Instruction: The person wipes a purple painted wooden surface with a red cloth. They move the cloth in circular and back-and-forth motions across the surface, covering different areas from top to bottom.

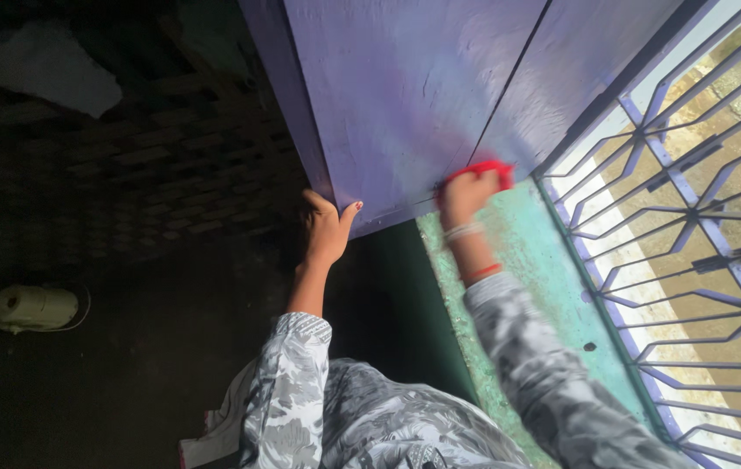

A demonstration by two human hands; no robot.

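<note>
Head view, looking down: a red cloth (pixel 482 170) is bunched up tight in the right hand (pixel 466 195), fingers closed around it, and it's pressed flat against the lower part of the purple shutter (pixel 405 95), right by the dark seam between its two panels. The left hand (pixel 325 227) is wrapped around the shutter's bottom corner edge, thumb on the painted face, so the panel is basically being steadied while it gets rubbed. Pretty sure a wiping pass is what's in hand, low on the panel. For whatever stroke gets made from here, steady pressure would be needed, plus a firm hold at that corner so the shutter isn't pushed away.

Further out, a worn green sill (pixel 527 260) sits under the right wrist, and a purple metal window grille (pixel 692 208) is off to the right. On the dark floor at left, a pale roll (pixel 33 307) can be made out.
</note>
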